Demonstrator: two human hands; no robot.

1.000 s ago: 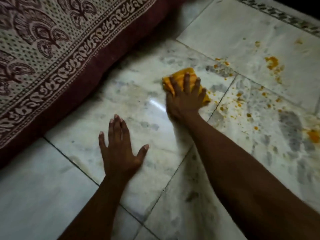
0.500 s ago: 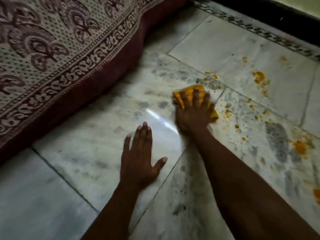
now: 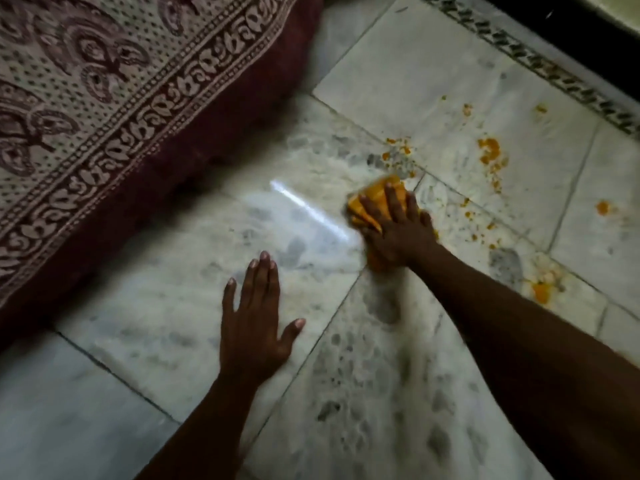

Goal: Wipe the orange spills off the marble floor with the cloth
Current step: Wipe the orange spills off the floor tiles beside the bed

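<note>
My right hand point(image 3: 398, 226) presses a crumpled orange-yellow cloth point(image 3: 375, 195) flat against the white marble floor point(image 3: 166, 306), fingers spread over it. Orange spills lie beyond it: small crumbs point(image 3: 398, 150) just past the cloth, a bigger blotch point(image 3: 490, 152) to the far right, scattered specks point(image 3: 479, 220) beside my hand, and another patch point(image 3: 542, 292) near my forearm. My left hand point(image 3: 254, 323) rests palm down on the floor, fingers apart, holding nothing, nearer to me and left of the cloth.
A mattress with a maroon and cream patterned cover point(image 3: 104, 98) fills the upper left and borders the floor. A dark patterned tile border point(image 3: 540, 60) and a black threshold point(image 3: 571, 26) run along the upper right.
My right hand has dragged the cloth back toward me and a little right, off the crumbs at the tile joint. The view has shifted; my left hand stays planted.
</note>
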